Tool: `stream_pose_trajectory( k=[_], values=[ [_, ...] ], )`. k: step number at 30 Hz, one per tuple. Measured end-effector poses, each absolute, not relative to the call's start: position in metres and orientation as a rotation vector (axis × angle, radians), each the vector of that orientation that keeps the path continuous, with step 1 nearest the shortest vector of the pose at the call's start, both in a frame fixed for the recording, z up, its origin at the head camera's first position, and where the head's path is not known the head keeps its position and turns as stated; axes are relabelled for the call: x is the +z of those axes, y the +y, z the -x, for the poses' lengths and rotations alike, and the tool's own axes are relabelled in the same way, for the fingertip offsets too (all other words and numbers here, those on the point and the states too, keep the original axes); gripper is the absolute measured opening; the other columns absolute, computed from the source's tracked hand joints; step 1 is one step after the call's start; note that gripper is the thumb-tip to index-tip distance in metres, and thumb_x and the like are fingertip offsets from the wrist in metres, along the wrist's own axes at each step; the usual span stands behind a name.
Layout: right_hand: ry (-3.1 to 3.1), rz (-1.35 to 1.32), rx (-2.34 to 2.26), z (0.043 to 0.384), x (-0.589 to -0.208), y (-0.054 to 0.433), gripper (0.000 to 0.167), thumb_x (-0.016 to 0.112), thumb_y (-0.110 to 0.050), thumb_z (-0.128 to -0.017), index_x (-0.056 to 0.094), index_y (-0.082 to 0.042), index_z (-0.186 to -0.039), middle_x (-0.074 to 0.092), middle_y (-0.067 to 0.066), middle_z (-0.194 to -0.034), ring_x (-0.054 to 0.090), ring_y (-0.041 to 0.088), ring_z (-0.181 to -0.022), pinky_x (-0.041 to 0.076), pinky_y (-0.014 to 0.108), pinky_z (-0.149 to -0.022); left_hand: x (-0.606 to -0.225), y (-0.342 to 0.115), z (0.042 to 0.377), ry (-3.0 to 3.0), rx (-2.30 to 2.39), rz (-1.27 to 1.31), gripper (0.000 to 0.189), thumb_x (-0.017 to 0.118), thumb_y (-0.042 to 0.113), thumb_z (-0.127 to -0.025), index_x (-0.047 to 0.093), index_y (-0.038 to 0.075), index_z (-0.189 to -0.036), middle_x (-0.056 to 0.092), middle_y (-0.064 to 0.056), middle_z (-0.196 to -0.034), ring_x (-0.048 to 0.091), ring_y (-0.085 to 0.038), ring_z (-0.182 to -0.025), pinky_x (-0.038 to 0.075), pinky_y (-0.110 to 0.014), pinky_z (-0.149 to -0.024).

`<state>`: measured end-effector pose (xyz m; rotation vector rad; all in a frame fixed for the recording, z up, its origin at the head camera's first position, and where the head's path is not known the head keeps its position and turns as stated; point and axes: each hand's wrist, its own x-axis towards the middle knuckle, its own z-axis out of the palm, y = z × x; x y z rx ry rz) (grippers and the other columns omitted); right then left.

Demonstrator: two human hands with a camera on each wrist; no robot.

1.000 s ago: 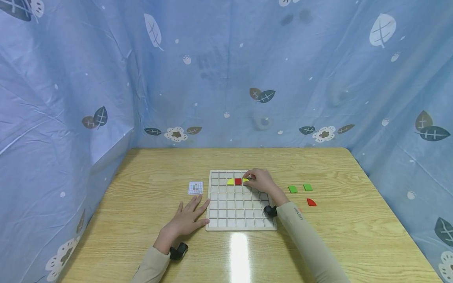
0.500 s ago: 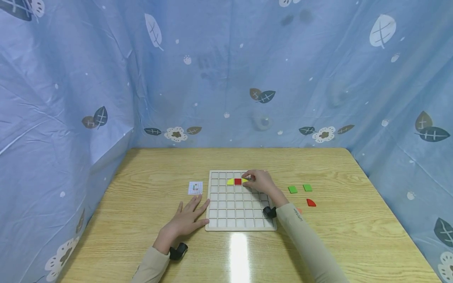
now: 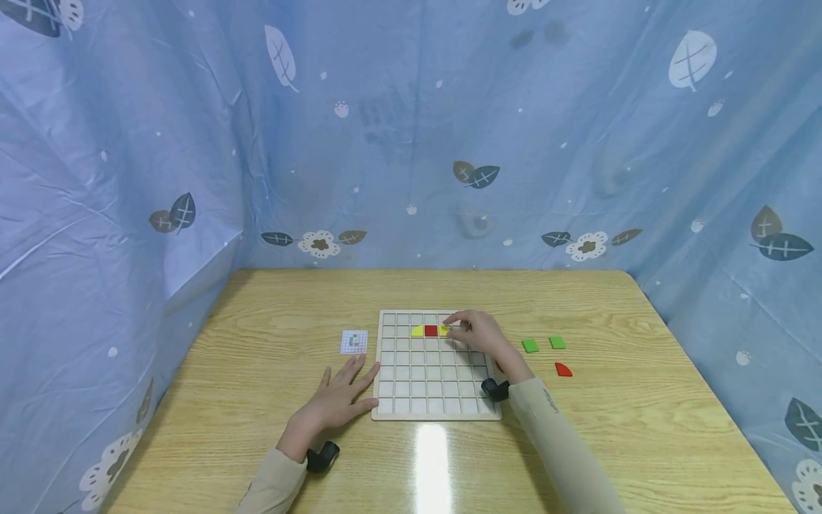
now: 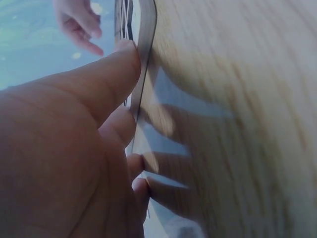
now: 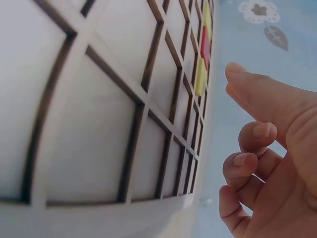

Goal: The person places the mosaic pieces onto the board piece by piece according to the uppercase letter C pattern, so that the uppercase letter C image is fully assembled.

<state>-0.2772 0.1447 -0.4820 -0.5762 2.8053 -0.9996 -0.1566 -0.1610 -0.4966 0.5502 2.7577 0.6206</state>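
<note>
Left hand (image 3: 337,398) spread against the board (image 3: 419,390), right hand (image 3: 481,334) loose, empty — a careless swipe could skew 1 yellow piece (image 3: 443,332) (right of the red square (image 3: 431,331)).

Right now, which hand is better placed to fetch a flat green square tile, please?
Probably the right hand: seemingly holding nothing, it is nearer the green tiles, right of the pale square gridded board; the left hand lies at the board's left edge.
</note>
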Motion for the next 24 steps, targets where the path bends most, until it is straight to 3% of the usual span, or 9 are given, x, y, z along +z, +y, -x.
stream_pose_trajectory(
  k=[8, 16, 24],
  values=[
    [2.809, 0.556, -1.049, 0.272, -0.482, 0.16, 0.023, 0.069, -0.022, -0.084, 0.07, -0.017, -0.106, 0.047, 0.0, -0.065, 0.038, 0.015, -0.058, 0.031, 0.026, -0.052, -0.499, -0.162, 0.158, 2.751, 0.625, -0.54, 0.063, 0.047, 0.046, -0.094, 0.024, 0.022, -0.148, 0.012, -0.012, -0.155, 0.006, -0.032, -0.143, 0.0, -0.062, -0.109],
    [2.869, 0.619, -1.187, 0.266, -0.484, 0.18, 0.025, 0.071, -0.018, -0.082, 0.07, -0.009, -0.105, 0.035, -0.003, -0.059, 0.028, 0.011, -0.052, 0.024, 0.024, -0.049, -0.499, -0.162, 0.159, 2.757, 0.614, -0.551, 0.063, 0.046, 0.046, -0.094, 0.023, 0.023, -0.148, 0.012, -0.012, -0.155, 0.005, -0.031, -0.143, 0.0, -0.062, -0.11],
    [2.852, 0.543, -1.218, 0.259, -0.476, 0.199, 0.027, 0.069, -0.018, -0.084, 0.069, -0.007, -0.109, 0.034, 0.001, -0.064, 0.028, 0.012, -0.054, 0.026, 0.025, -0.05, -0.498, -0.162, 0.158, 2.753, 0.613, -0.548, 0.063, 0.046, 0.046, -0.094, 0.024, 0.022, -0.148, 0.012, -0.012, -0.155, 0.005, -0.031, -0.143, 0.001, -0.062, -0.11]
  ],
)
